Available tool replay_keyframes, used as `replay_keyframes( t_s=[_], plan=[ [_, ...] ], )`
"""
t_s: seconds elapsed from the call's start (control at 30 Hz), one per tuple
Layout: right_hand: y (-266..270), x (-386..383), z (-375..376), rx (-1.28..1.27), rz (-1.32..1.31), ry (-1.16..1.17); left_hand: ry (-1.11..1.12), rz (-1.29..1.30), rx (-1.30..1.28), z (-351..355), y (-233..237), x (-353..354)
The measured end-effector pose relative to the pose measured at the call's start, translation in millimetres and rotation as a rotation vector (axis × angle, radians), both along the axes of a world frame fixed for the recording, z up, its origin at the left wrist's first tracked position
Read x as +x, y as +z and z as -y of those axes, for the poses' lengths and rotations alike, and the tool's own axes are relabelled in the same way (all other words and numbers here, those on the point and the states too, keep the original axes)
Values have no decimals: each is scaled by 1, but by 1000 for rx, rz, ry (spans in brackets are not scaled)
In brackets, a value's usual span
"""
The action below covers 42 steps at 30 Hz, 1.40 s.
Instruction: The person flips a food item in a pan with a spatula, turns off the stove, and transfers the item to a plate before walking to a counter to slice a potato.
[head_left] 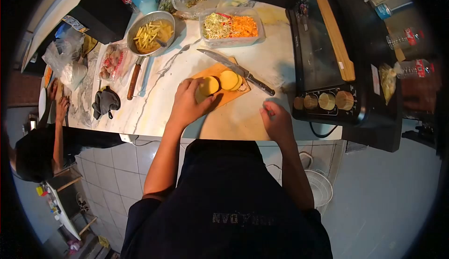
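My left hand [188,103] grips a peeled yellow potato piece [209,86] on a small wooden cutting board [225,96]. Two more yellow slices [229,80] lie beside it on the board. A long knife [234,70] rests across the board's far edge, its black handle pointing right. My right hand [276,120] hovers over the marble counter [159,104] to the right of the board, fingers curled loosely, holding nothing that I can make out.
A pan of potato strips in liquid [150,33] and a clear tub of shredded vegetables [231,27] stand at the back. A black oven [327,58] with knobs fills the right side. Bags [112,62] and a dark cloth [105,102] lie left. Another person [51,137] stands at far left.
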State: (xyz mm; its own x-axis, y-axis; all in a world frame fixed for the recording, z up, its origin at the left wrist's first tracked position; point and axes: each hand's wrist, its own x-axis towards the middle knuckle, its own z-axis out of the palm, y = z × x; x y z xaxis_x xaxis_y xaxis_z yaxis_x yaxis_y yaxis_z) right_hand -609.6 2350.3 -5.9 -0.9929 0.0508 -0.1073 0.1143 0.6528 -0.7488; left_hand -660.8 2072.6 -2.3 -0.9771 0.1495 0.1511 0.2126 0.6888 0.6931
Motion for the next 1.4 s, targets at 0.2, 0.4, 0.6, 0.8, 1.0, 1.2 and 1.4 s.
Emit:
replay_keyframes(
  t_s=[0.2,0.4,0.6,0.8,1.0,1.2,1.4],
  plan=[
    [-33,-43,0,258,-406,96,42,30,-191,-16,-16,-6],
    [-48,-68,9,310,-366,106,65,35,-175,-18,-31,-14],
    [-46,-75,7,416,-267,188,119,-14,-121,-3,-30,-19],
    [-22,-57,4,308,-182,212,141,18,-160,24,-23,-13],
    [-12,-32,5,128,75,109,129,68,-124,26,-19,-11],
    [-8,-17,14,-148,179,57,95,136,7,18,-14,-14],
    [-9,-11,16,-58,172,83,11,201,119,14,-3,-18]
  ],
)
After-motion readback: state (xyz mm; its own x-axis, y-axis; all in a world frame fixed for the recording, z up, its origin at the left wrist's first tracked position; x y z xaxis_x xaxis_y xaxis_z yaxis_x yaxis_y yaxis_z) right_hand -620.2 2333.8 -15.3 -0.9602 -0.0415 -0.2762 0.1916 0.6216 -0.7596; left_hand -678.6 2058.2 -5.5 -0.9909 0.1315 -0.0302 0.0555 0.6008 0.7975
